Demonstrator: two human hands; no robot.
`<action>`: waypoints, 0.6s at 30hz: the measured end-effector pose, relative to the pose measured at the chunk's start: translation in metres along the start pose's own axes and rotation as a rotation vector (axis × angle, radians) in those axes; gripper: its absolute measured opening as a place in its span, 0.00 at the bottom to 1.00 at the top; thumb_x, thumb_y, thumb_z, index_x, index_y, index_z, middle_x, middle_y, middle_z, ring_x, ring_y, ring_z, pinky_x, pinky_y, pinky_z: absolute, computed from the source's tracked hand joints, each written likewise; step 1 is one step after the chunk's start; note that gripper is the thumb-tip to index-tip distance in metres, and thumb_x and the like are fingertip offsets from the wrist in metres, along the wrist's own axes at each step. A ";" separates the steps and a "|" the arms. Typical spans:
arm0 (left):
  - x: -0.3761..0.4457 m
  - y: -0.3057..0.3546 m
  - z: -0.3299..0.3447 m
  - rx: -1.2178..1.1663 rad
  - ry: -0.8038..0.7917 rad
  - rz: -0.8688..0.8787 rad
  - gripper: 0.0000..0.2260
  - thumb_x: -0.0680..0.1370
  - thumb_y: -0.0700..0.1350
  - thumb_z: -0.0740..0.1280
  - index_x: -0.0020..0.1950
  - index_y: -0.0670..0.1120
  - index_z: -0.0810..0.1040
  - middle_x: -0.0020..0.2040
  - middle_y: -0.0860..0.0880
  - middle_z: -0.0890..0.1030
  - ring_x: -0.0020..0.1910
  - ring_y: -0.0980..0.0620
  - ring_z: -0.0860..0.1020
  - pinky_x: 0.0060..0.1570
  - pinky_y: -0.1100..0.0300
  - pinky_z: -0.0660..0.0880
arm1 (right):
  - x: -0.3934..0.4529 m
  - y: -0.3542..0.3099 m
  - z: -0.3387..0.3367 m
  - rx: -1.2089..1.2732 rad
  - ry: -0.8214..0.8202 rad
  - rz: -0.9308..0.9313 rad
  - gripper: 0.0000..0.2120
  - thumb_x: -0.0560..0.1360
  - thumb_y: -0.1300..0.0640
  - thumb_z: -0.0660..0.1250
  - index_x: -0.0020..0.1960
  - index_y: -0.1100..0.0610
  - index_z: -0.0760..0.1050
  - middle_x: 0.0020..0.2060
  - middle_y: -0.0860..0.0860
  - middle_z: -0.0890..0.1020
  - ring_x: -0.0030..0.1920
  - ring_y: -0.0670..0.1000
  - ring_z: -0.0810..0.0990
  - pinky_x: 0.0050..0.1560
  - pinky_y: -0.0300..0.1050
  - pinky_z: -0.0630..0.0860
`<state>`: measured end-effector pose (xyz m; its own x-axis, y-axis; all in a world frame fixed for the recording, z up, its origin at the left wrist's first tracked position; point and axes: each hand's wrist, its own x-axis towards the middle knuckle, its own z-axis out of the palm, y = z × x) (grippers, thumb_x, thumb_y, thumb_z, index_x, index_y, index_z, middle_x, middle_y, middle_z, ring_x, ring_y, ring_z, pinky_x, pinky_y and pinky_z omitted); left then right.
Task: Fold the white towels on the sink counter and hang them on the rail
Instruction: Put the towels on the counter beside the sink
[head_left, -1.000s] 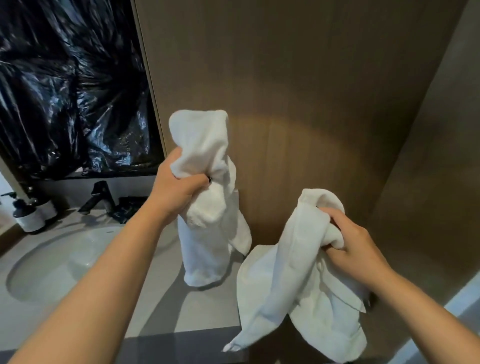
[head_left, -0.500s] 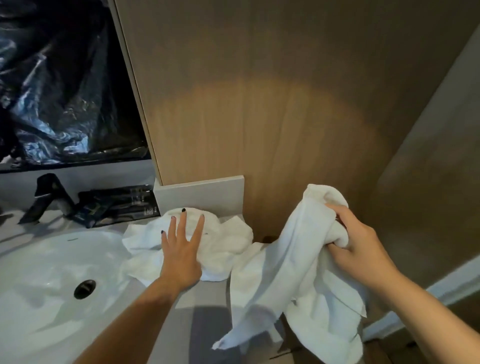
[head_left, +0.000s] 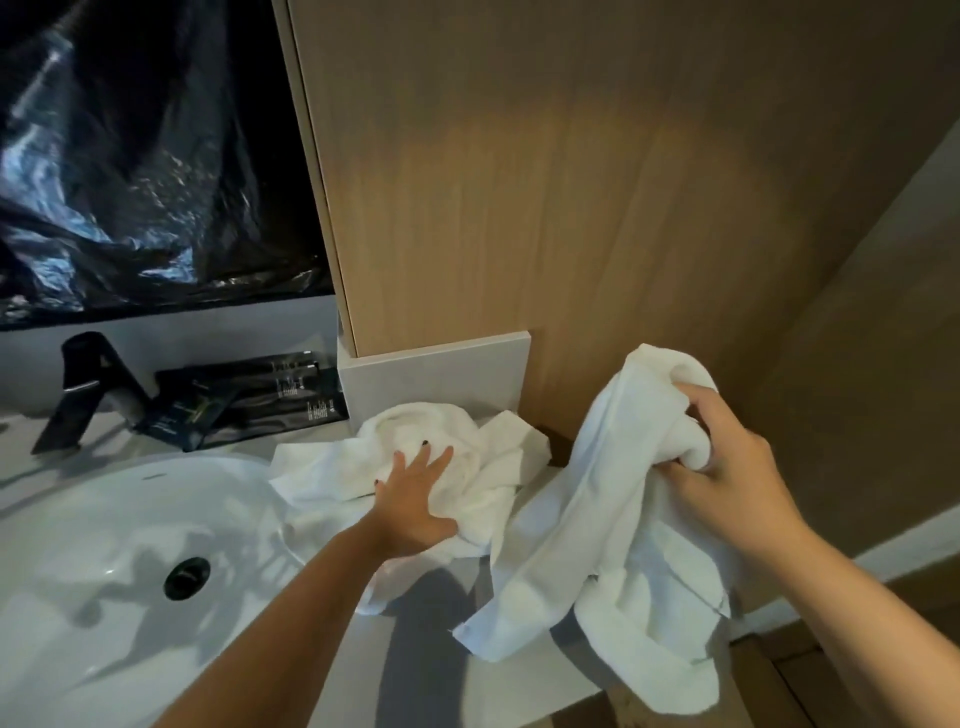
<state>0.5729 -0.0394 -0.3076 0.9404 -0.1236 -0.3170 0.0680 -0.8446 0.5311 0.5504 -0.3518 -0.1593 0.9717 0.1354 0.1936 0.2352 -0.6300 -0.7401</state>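
Two white towels are in our hands. Our left hand (head_left: 413, 506) lies flat, fingers spread, on the crumpled towel (head_left: 441, 467) at the counter's (head_left: 426, 670) back right corner. Our right hand (head_left: 727, 483) grips the second towel (head_left: 597, 545), which hangs over the counter's right edge.

Left hand (head_left: 413, 506): I have it flat, palm down, fingers straight and spread, arm reaching forward from lower left.
Right hand (head_left: 727, 475): raised higher, my fingers curled tight in a grip, forearm coming in from lower right.
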 end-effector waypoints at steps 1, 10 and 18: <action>-0.010 0.000 -0.004 -0.196 0.051 0.009 0.42 0.77 0.55 0.69 0.79 0.58 0.41 0.81 0.53 0.42 0.80 0.44 0.41 0.76 0.43 0.45 | 0.003 -0.007 -0.002 -0.004 -0.003 -0.009 0.27 0.75 0.64 0.69 0.62 0.36 0.67 0.49 0.37 0.80 0.51 0.39 0.79 0.45 0.37 0.74; -0.088 0.054 -0.075 -0.989 0.081 0.284 0.31 0.73 0.58 0.70 0.72 0.53 0.63 0.71 0.58 0.71 0.75 0.55 0.65 0.65 0.70 0.66 | 0.041 -0.114 -0.013 0.100 0.151 -0.174 0.23 0.72 0.61 0.72 0.61 0.45 0.69 0.49 0.37 0.78 0.48 0.36 0.78 0.40 0.31 0.72; -0.126 0.050 -0.168 -0.765 0.607 0.340 0.38 0.59 0.47 0.83 0.66 0.58 0.73 0.51 0.55 0.85 0.51 0.58 0.83 0.51 0.65 0.78 | 0.070 -0.161 0.028 0.679 0.265 -0.056 0.28 0.70 0.62 0.74 0.65 0.44 0.70 0.55 0.43 0.80 0.55 0.46 0.80 0.52 0.47 0.80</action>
<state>0.5136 0.0221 -0.1089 0.9451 0.1688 0.2799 -0.2381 -0.2310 0.9434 0.5809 -0.2195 -0.0443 0.9402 -0.0907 0.3282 0.3294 -0.0026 -0.9442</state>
